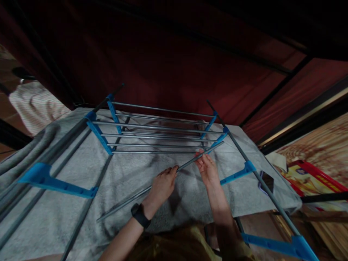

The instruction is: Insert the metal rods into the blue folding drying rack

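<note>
My left hand (pixel 164 183), with a dark watch (pixel 140 214) on its wrist, is closed around a grey metal rod (pixel 136 197). The rod slants from the lower left up to the right. Near its upper end, my right hand (pixel 206 166) holds it loosely between thumb and bent fingers. Towards its lower end the rod looks doubled; whether a second one lies along it I cannot tell. Around both hands stands a partly built rack of grey tubes with blue plastic brackets (pixel 100 136). Several crossbars (pixel 163 127) span its far part, beyond my hands.
Blue brackets without crossbars, one at the left (pixel 62 185) and one at the right (pixel 237 173), sit nearer to me. A grey cloth (pixel 130 232) covers the surface below. A phone (pixel 266 181) lies by the right tube. A red and yellow package (pixel 312 177) is farther right. Dark red fabric (pixel 168 54) hangs behind.
</note>
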### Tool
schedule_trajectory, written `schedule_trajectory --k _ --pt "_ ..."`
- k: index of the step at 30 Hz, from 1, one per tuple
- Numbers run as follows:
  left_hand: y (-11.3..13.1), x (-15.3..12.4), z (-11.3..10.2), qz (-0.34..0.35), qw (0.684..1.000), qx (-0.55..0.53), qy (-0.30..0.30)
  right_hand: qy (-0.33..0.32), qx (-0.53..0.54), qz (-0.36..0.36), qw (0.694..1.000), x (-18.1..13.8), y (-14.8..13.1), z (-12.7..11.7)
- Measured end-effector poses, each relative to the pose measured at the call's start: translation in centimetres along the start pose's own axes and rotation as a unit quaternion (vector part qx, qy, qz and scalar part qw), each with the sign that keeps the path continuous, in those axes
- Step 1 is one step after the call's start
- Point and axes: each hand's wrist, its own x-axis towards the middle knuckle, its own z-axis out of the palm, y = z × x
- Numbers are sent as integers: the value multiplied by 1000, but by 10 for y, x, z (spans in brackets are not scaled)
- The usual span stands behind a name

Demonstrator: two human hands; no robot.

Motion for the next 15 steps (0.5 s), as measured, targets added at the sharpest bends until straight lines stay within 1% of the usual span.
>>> schedule_trajectory --k 3,6,10,12,15 --pt "-7 -2 -2 -9 1000 15 0 28 9 8 1000 5 9 -8" --pt "-19 -12 -7 -46 999 16 1 58 18 34 998 10 19 -16" --pt "-43 -33 -11 -89 995 36 8 88 31 69 993 17 31 -25" --pt "-56 -44 -12 -102 993 48 19 103 38 69 992 20 36 -29" --pt "-76 -60 -13 -103 992 50 46 109 39 70 991 21 45 -34"
